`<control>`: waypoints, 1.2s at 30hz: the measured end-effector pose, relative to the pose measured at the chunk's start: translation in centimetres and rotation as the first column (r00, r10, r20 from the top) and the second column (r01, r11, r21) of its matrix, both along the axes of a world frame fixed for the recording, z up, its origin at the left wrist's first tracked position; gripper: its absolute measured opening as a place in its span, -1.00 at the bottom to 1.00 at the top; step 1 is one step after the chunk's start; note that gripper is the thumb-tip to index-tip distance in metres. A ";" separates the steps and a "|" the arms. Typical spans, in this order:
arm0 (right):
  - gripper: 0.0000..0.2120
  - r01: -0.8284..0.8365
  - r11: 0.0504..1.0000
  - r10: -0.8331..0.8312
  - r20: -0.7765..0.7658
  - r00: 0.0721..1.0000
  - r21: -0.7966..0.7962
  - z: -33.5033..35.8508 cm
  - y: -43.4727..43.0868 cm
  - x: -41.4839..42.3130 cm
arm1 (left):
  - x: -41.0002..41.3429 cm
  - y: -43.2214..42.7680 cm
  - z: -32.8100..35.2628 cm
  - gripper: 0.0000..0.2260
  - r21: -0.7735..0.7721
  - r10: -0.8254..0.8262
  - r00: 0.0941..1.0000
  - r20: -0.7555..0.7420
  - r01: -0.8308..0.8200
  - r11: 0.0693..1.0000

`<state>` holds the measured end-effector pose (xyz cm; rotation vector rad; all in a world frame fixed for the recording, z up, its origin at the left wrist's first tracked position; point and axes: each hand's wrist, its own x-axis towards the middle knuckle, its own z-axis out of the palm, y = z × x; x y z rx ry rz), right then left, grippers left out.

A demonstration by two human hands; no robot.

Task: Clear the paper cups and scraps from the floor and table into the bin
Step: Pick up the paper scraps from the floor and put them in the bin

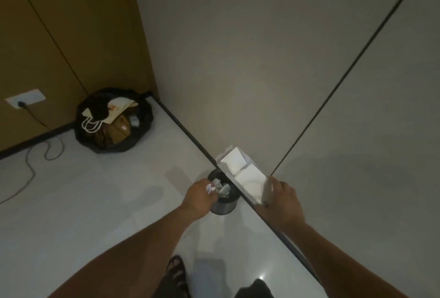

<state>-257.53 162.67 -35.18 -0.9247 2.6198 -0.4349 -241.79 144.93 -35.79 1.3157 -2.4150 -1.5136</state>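
A small round bin (225,207) with a dark liner stands on the floor against the wall, and crumpled paper scraps (223,189) lie inside it. My left hand (198,199) hovers over the bin's left rim and pinches a crumpled white scrap (210,188). My right hand (283,200) is just right of the bin and grips the edge of a white folded cardboard box (247,178), which is held tilted above the bin close to the wall.
A black rubbish bag (114,120) holding paper bags and cardboard sits in the far corner. A cable (31,162) trails over the floor from a wall socket (25,101). My sandalled foot (177,271) is below the bin. The grey wall (285,71) fills the right side.
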 end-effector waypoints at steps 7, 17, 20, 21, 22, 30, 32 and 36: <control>-0.23 0.096 0.995 -0.098 0.084 0.992 0.031 -5.2 -6.9 -4.5 | -7.1 -8.6 -6.2 -0.80 0.059 -0.121 0.986 0.116 0.114 0.992; -0.16 0.184 0.982 -0.188 0.177 0.966 0.038 -25.1 -15.9 -13.9 | -20.1 -15.3 -26.5 -0.92 0.108 -0.131 0.986 0.105 0.120 0.987; -0.18 0.216 0.975 -0.222 0.165 0.961 0.052 -32.0 -17.2 -15.5 | -23.0 -15.9 -33.6 -0.88 0.139 -0.118 0.992 0.041 0.111 0.984; -0.20 0.213 0.975 -0.222 0.174 0.959 0.066 -34.1 -17.7 -15.7 | -23.4 -16.1 -35.8 -0.88 0.155 -0.111 0.993 0.030 0.105 0.982; -0.20 0.212 0.974 -0.223 0.190 0.956 0.079 -35.9 -18.2 -15.8 | -23.6 -16.4 -37.6 -0.88 0.166 -0.101 0.995 0.017 0.097 0.981; -0.15 0.359 0.927 -0.375 0.284 0.882 0.110 -48.9 -21.3 -14.2 | -17.8 -19.9 -48.7 -0.74 0.089 -0.035 0.990 0.134 0.023 0.996; -0.10 0.353 0.928 -0.372 0.263 0.890 0.119 -50.4 -21.6 -13.2 | -15.6 -21.1 -49.4 -0.67 0.047 -0.020 0.986 0.167 0.012 0.999; -0.01 0.308 0.930 -0.342 0.167 0.925 0.201 -52.1 -21.8 -12.0 | -13.3 -22.9 -49.9 -0.67 0.031 -0.044 0.977 0.209 0.039 0.999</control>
